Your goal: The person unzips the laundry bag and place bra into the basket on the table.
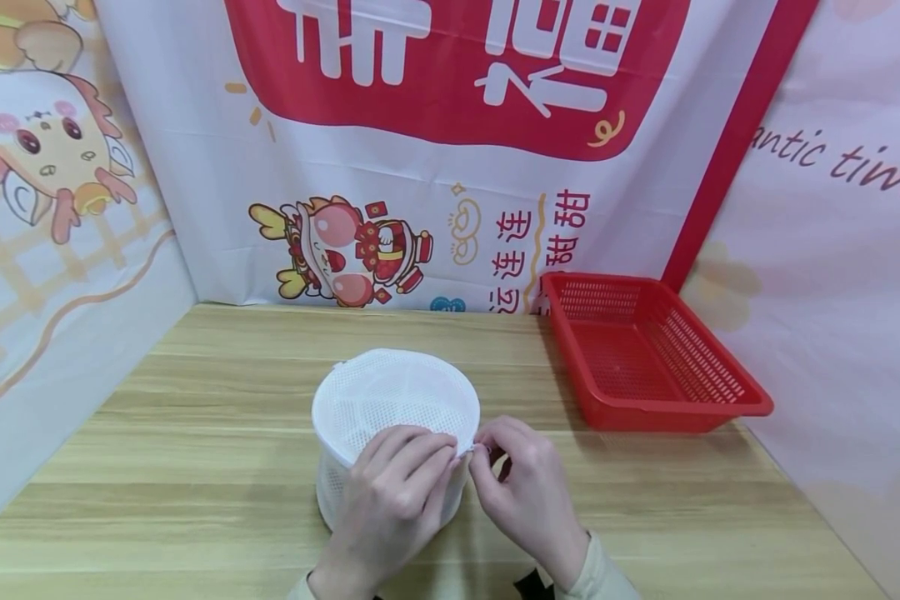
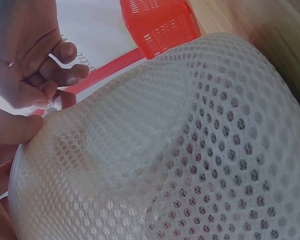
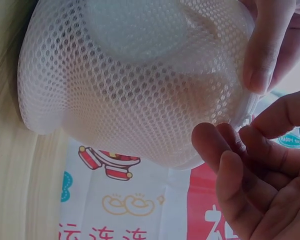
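A white mesh laundry bag, round and drum-shaped, stands upright on the wooden table with its flat top facing up. My left hand grips its rim at the near right, fingers over the top and thumb against the side wall. Just right of it, my right hand pinches the small zipper pull at the rim between thumb and forefinger. Its other fingers are loosely curled in the right wrist view. Through the mesh, a paler round patch shows on the bag's side.
A red plastic basket with slotted walls stands at the back right of the wooden table. Printed cloths hang behind the table and along both sides.
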The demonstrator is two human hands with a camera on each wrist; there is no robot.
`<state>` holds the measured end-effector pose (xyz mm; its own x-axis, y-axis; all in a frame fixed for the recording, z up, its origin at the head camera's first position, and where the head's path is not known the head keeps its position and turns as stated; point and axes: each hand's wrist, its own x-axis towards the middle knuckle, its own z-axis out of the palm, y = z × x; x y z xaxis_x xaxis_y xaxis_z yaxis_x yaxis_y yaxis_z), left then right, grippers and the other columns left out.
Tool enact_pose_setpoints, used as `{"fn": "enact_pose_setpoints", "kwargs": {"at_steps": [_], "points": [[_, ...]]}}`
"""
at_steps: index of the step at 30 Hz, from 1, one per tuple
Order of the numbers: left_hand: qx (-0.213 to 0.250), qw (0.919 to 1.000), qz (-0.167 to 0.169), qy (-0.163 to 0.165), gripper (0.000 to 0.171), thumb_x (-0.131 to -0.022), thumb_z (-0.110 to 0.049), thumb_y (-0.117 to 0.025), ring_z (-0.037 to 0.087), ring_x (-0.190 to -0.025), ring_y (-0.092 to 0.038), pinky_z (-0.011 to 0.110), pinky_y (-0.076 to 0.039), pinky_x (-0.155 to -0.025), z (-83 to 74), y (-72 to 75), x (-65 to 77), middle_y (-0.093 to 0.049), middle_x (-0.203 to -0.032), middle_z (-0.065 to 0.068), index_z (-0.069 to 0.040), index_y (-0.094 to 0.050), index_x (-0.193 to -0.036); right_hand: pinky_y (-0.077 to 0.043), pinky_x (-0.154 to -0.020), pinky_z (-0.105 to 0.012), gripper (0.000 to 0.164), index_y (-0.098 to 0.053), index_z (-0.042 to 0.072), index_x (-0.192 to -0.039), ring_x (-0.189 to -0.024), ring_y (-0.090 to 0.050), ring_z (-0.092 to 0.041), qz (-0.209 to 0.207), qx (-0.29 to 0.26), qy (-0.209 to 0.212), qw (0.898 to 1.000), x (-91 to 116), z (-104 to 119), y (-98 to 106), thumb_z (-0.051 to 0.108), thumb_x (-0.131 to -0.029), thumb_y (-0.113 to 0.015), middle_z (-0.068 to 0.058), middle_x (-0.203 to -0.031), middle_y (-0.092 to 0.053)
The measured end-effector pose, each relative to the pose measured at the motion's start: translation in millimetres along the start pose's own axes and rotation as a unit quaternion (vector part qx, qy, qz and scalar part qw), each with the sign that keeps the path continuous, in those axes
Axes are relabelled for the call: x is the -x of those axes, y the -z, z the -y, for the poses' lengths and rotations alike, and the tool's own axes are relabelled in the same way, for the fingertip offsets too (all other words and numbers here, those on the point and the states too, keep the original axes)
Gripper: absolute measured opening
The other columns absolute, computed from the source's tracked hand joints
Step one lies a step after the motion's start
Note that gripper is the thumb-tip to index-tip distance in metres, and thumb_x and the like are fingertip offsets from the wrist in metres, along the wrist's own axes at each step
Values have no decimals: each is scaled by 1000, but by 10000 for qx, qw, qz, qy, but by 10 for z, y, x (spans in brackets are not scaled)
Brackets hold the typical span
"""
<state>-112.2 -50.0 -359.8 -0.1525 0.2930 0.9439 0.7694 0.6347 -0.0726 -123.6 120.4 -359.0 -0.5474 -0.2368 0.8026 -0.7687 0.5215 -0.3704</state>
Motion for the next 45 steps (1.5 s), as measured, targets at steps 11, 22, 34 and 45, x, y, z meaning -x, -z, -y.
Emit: {"fn": "enact_pose_setpoints", "kwargs": {"at_steps": [11,22,34,45], "points": [[72,9995,171,237,23,-95,-17,-56,25,-85,-64,41,-51,-78,-11,-1,22,-70,-93,4,-5,-75,-89,-43,-47,-11,18,-64,14,-74,-58,-51,1,112,-190,-68,9997,-4,1,26,-3,-78,-61,10,-73,-57],[-234,9994,258,33,24,-94,-15,-53,27,-82,-63,41,-52,-76,-9,-15,23,-69,-88,4,-5,-74,-88,-42,-48,-9,19,-61,15,-74,-59,-50,1,138,-485,413,9979,-12,11,1,-4,-78,-60,9,-73,-55],[-105,9998,149,-45,23,-96,-12,-53,24,-78,-63,39,-53,-74,-9,-30,18,-68,-85,4,-5,-72,-84,-41,-45,-12,20,-59,16,-69,-55,-51,-4,37,-220,338,9992,3,3,-16,-3,-74,-59,10,-68,-53],[-42,9996,282,-66,22,-94,-11,-53,23,-82,-64,38,-53,-76,4,-7,45,-70,-88,4,-4,-74,-88,-41,-45,-11,20,-61,15,-70,-53,-52,-7,-146,-277,273,9991,5,-4,-35,-5,-72,-61,8,-67,-56]]}}
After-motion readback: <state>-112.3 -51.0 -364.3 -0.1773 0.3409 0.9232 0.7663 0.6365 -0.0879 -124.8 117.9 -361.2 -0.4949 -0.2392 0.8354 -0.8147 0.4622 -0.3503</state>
